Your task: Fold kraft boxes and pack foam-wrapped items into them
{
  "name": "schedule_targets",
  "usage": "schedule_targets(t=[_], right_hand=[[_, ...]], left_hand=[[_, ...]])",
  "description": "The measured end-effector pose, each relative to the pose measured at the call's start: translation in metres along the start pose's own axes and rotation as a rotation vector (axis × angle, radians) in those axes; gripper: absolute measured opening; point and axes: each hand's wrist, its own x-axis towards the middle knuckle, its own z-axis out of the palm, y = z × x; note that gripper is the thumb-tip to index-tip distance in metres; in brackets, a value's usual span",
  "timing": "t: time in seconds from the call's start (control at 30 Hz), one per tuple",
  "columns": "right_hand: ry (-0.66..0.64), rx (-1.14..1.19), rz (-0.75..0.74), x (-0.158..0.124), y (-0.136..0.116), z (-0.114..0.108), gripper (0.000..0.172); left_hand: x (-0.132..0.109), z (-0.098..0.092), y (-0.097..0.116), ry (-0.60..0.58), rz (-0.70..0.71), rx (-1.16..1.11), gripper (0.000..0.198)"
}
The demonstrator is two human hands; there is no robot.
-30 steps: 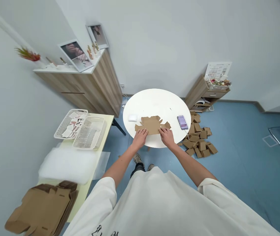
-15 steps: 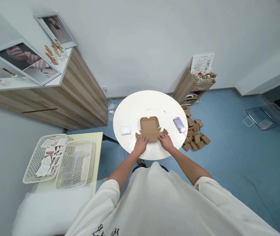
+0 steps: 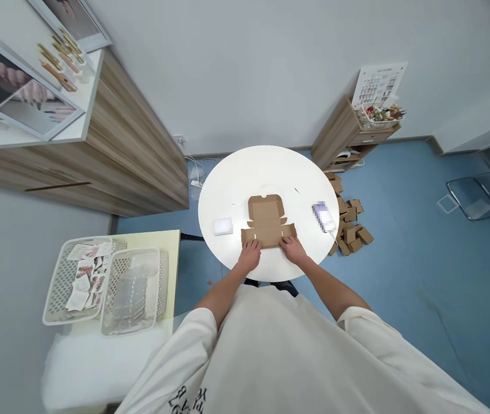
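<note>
An unfolded brown cardboard box lies on the white round table, its tabbed lid panel pointing away from me. Two small pale slots show in its near part. My left hand grips the near edge at the left corner, fingers on top of the cardboard. At the right corner, my right hand holds the same edge, its fingers also over the cardboard. Both thumbs are hard to make out. Left of the box sits a small white block or packet. To the right lies a blurred purple-and-white item with a cable.
Small folded cardboard boxes are heaped on the floor right of the round table. At left, two white baskets with papers and clear plastic stand on a yellowish table. A wooden cabinet and a small shelf stand behind.
The near part of the cardboard box, tilted up before with its side flaps angled, now lies flatter and shows its slots. Both hands stay at the near edge. My view has shifted slightly.
</note>
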Motion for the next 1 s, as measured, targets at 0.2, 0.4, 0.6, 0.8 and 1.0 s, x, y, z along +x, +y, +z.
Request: schedule_targets(t=[0.2, 0.4, 0.6, 0.8, 1.0], right_hand=[[-0.017, 0.053, -0.015, 0.01, 0.007, -0.001, 0.03], [-0.128, 0.111, -0.023, 0.02, 0.013, -0.019, 0.029], [0.104, 0.308, 0.289, 0.06, 0.036, -0.044, 0.036], [0.016, 0.679, 0.415, 0.1, 0.059, -0.057, 0.039], [0.126, 0.82, 0.44, 0.094, 0.067, -0.051, 0.043]], left_hand=[[0.017, -0.004, 0.008, -0.024, -0.026, 0.014, 0.052], [0.056, -0.015, 0.024, -0.122, -0.021, -0.028, 0.048], [0.072, -0.021, 0.021, -0.175, -0.053, -0.043, 0.058], [0.076, -0.027, 0.025, -0.229, -0.138, -0.073, 0.075], [0.08, -0.03, 0.026, -0.243, -0.17, -0.087, 0.083]])
